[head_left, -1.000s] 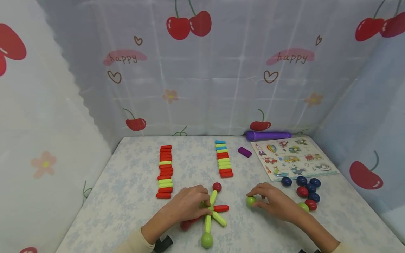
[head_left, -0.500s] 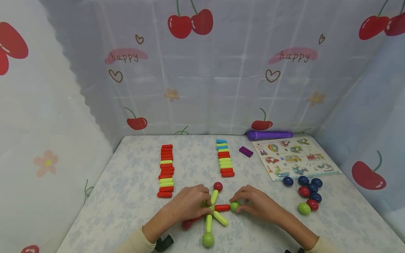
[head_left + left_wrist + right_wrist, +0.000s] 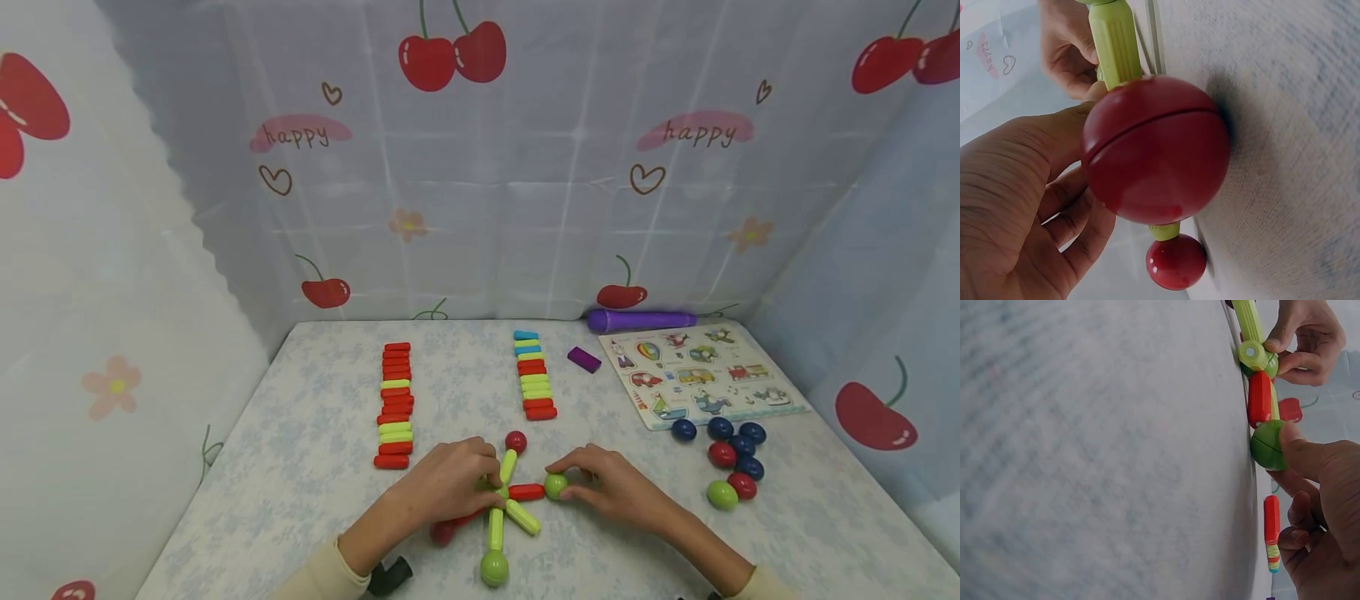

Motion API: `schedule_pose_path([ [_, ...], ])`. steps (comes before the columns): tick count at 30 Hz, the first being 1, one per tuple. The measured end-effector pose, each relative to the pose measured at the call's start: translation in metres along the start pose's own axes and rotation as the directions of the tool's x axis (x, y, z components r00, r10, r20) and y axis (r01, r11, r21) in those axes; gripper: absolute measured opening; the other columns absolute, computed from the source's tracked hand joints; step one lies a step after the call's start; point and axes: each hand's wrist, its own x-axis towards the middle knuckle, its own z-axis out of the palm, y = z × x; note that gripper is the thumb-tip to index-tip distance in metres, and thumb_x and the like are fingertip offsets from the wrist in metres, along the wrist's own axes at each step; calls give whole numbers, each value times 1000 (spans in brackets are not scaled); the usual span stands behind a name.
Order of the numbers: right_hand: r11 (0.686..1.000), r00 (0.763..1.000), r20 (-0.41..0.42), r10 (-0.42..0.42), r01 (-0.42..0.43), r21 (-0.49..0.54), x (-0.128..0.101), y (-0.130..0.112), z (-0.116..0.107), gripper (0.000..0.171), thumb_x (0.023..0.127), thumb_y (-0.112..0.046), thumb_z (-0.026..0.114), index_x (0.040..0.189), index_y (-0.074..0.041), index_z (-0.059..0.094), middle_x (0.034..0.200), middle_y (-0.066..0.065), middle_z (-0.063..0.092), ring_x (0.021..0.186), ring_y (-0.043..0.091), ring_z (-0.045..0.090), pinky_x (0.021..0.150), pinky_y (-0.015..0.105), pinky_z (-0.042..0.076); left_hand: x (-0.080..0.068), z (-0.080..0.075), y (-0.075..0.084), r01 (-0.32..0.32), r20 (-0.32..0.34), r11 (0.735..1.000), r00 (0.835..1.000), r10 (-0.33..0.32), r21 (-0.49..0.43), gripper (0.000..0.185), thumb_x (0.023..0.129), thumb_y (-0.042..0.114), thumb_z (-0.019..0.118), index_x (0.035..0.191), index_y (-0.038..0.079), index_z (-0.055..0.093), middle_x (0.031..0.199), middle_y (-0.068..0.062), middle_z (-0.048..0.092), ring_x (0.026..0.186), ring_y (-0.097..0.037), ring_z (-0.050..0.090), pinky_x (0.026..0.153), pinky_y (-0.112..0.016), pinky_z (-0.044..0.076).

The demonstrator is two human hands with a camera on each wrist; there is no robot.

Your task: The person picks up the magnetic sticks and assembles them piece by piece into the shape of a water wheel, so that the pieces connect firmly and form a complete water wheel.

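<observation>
A pale sheet printed with red cherries, pink flowers, small hearts and the word "happy" hangs as a wall behind the table and wraps round on both sides, closing it in like a booth. Faint fold lines cross the cloth in a grid. The table carries a whitish cover with a dim blue-grey floral pattern. The light is soft and even, cooler and bluer on the right-hand side, with only weak shadows.

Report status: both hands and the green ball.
Left hand grips the star's green hub. Right hand pinches green ball against the red stick tip. Nothing in the way.
</observation>
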Motion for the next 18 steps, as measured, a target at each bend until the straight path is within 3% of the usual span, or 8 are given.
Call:
schedule_pose_path([
  [11, 1000, 1000, 1, 9, -9, 18, -1, 1, -1, 33, 97, -27, 82, 128, -19, 78, 111, -13, 72, 84, 7, 54, 71, 25, 46, 3, -2, 4, -20, 2, 1000, 1000, 20, -22, 20, 90, 40, 89, 102, 24, 84, 97, 14, 68, 83, 1, 54, 69, -15, 49],
  [18, 999, 1000, -2, -16, 16, 27, -2, 2, -1, 33, 96, -27, 82, 128, -19, 78, 112, -12, 73, 83, 6, 54, 71, 25, 46, 22, 6, 17, -39, 15, 999, 999, 39, 9, 21, 95, 39, 85, 105, 21, 86, 100, 12, 71, 86, 2, 58, 70, -14, 50],
])
